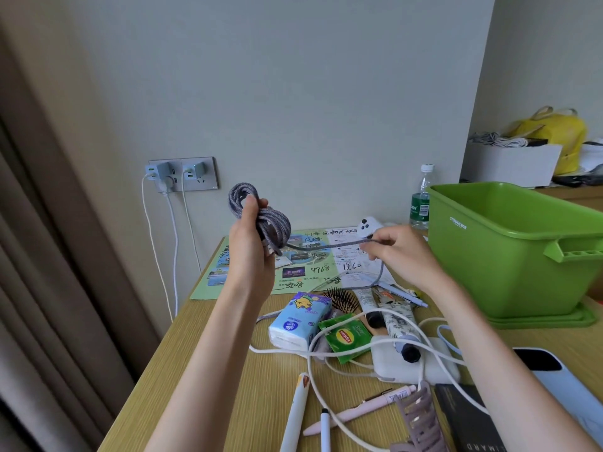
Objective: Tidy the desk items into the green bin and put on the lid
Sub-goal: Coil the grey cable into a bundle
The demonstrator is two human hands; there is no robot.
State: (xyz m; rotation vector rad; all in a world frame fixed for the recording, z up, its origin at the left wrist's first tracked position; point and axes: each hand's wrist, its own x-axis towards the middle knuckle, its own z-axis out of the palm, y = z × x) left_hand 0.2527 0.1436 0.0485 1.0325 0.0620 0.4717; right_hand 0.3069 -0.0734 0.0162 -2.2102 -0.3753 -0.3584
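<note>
The left hand (251,246) is holding a coiled grey braided cable (272,220) up above the far left part of the worktop (261,402). Its grip is closing round the bundle, with the thumb pressing on top of the loops. A loose length of the same cable is running rightward to the right hand (403,252), whose grip is pinching it between thumb and fingertips. From there the tail is hanging down toward the worktop.

The green bin (509,256) is standing upright and open at the far right, resting on its green lid (541,321), which is lying flat beneath it. A water bottle (421,197) is standing just beyond the bin's left corner. A printed sheet (303,272) is lying flat on the far side, below the hands.

Nearer, a tissue pack (298,321), a tea sachet (346,337), a hairbrush (342,300), two tubes (399,324) and a white power bank (414,363) are lying close together, with a white cable (313,383) looping over them. A pink pen (359,409) and a hair claw (421,419) are lying at the near edge.
</note>
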